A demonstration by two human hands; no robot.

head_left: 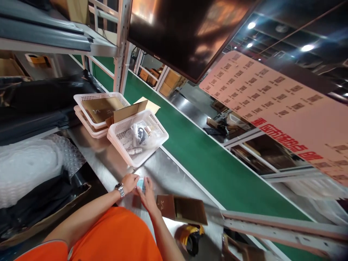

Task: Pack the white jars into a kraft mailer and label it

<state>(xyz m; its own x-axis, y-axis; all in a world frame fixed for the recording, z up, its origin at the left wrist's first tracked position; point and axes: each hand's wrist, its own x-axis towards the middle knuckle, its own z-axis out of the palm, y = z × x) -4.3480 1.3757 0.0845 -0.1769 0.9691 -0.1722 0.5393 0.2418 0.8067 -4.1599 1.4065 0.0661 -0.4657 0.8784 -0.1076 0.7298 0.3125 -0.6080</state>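
My left hand [129, 182], with a wristwatch on the wrist, and my right hand [147, 197] meet over a small pale blue item [140, 183] on the steel worktable [165, 174]. Both hands pinch that item between their fingers, so most of it is hidden. An open brown cardboard box [181, 209] lies flat just right of my right hand. A white perforated basket [137, 137] stands farther up the table and holds small bagged parts and a little tube.
Two stacked white baskets [96, 110] with brown card sit behind the first one. A green conveyor belt [206, 156] runs along the table's right side. Bubble wrap [29, 166] lies at left. A yellow tape dispenser [190, 237] sits near the table's front edge.
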